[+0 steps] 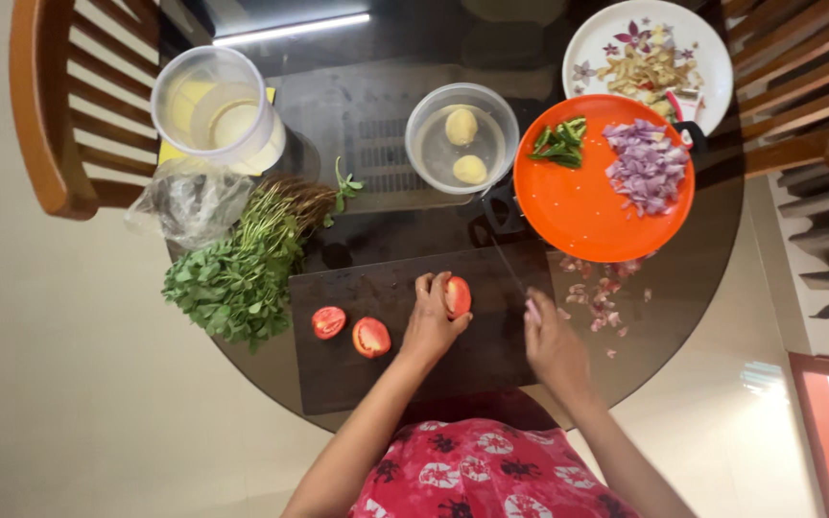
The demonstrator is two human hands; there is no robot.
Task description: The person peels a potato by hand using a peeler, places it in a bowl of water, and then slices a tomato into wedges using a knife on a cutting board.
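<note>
My left hand (431, 319) rests on a dark cutting board (357, 369) and holds a red tomato piece (459, 295) against it. Two more tomato halves lie cut side up to its left, one (328, 321) near the board's edge and one (371, 337) closer to my hand. My right hand (554, 343) grips a knife handle; the thin blade (508, 267) points away from me, just right of the held tomato.
An orange plate (578, 211) carries chopped purple onion (647, 165) and green chilli pieces (560, 142). Behind stand a clear bowl with two potatoes (462, 139), a flowered plate of peels (647, 59), a plastic jug (215, 107), leafy greens (237, 278). Onion bits (599, 293) scatter at right. Wooden chairs flank the round glass table.
</note>
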